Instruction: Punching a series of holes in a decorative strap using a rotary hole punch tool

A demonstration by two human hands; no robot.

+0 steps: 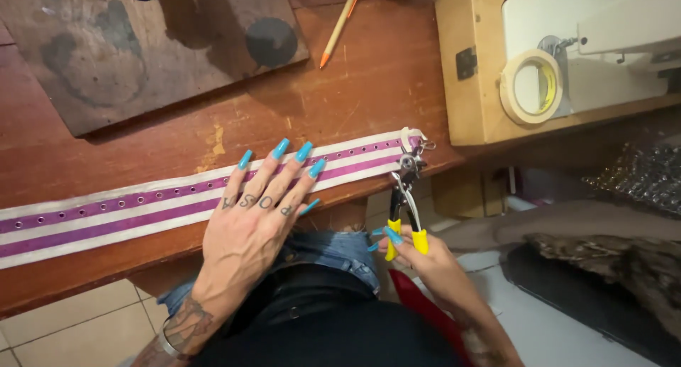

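A long white and purple striped strap (128, 209) with a row of metal eyelets lies across the wooden table (355, 90). My left hand (259, 211), with long blue nails, presses flat on the strap near its right part. My right hand (418, 257) grips the yellow handles of a pair of pliers (404, 211). The pliers' metal head sits at the strap's right end (411, 143), beside a small metal ring.
A dark stained board (128, 48) lies at the table's back left. An orange-tipped pen (340, 23) lies behind the strap. A roll of tape (532, 87) rests on a sewing machine base (482, 69) at the right. Dark fabric (603, 246) lies below right.
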